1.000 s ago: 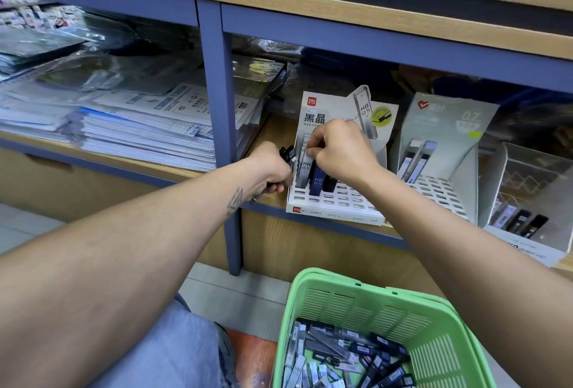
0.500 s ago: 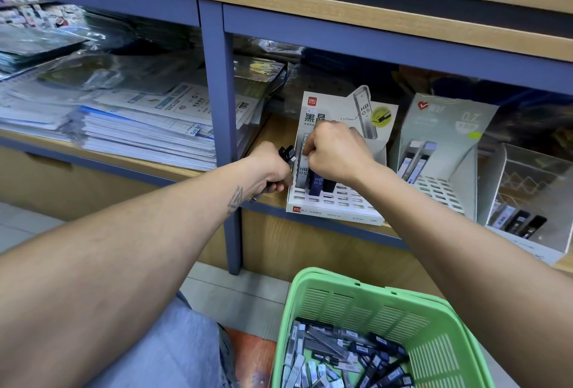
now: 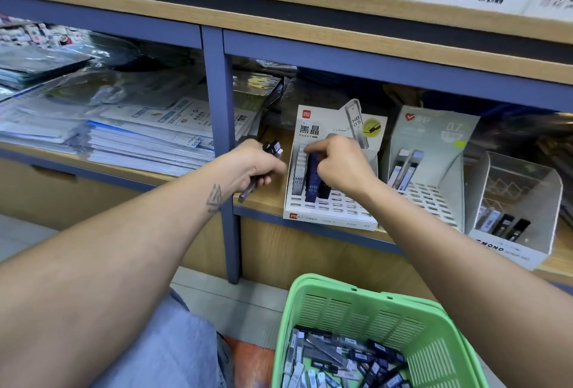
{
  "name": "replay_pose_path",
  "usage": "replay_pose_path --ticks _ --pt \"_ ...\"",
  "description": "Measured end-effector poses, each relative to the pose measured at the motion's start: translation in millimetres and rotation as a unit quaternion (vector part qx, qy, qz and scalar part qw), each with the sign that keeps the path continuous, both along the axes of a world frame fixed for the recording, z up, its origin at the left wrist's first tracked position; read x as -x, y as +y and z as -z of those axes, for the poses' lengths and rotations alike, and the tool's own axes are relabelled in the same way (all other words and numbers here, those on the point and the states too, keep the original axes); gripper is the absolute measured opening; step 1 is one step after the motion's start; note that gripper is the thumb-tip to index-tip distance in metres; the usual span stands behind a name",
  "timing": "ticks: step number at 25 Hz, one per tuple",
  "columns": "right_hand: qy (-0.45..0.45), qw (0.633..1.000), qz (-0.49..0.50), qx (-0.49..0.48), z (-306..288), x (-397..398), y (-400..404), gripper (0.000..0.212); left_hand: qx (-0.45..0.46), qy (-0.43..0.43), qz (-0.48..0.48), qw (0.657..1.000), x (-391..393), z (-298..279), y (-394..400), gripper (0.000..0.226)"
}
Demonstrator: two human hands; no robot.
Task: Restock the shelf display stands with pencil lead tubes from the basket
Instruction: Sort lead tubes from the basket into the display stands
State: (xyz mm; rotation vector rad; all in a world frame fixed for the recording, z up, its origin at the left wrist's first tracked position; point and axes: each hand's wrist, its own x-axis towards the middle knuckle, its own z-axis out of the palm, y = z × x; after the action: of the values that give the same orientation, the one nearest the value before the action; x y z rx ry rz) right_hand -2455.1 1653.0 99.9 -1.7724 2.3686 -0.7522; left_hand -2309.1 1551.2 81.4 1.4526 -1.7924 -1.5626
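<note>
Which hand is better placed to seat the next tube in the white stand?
Right. The right hand is already over the white stand, pinching a blue tube; the left hand grips spare tubes beside it.

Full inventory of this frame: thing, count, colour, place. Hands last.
Display stands: three, white and grey card; left stand, middle stand, right stand on the shelf.
Tubes in left stand: at least three, clear, navy, black.
Basket: one, green, on the floor, loose tubes inside.
Paper stacks: several, white-blue, left bay.
Left hand: grips a bundle of dark tubes.
Right hand: pinching at the stand's tube tops.
</note>
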Motion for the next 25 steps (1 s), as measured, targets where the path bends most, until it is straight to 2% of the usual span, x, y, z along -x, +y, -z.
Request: replay_pose_path --ticks 2,5,10,13,17,21,25 --pt "-0.122 0.991 0.013 0.058 -2.0 -1.6 -1.0 0.037 -0.082 0.101 0.021 0.991 -5.7 -13.2 3.3 0.015" --pt "-0.280 0.958 -0.019 0.066 -7.6 -7.7 0.9 0.019 -0.162 0.228 0.089 0.956 -8.4 -28.0 16.4 0.013" --pt "-0.478 0.876 -0.052 0.044 -11.3 -2.2 13.2 0.018 -0.159 0.271 0.150 0.937 -7.0 -30.3 29.4 0.023" --pt "-0.495 0.865 -0.067 0.045 -12.6 4.8 17.6 0.016 -0.129 0.253 0.172 0.943 -5.2 -31.4 30.5 0.022" --pt "-0.484 0.872 -0.047 0.050 -13.0 11.4 17.5 0.027 -0.107 0.231 0.204 0.945 3.6 -32.5 35.3 0.013" --pt "-0.502 0.859 -0.063 0.076 -16.6 30.6 27.4 0.013 -0.090 0.243 0.224 0.939 17.9 -36.6 43.1 0.014" --pt "-0.529 0.842 -0.027 0.104 -20.0 66.1 43.9 0.012 -0.118 0.265 0.231 0.929 39.0 -36.9 50.6 0.021"
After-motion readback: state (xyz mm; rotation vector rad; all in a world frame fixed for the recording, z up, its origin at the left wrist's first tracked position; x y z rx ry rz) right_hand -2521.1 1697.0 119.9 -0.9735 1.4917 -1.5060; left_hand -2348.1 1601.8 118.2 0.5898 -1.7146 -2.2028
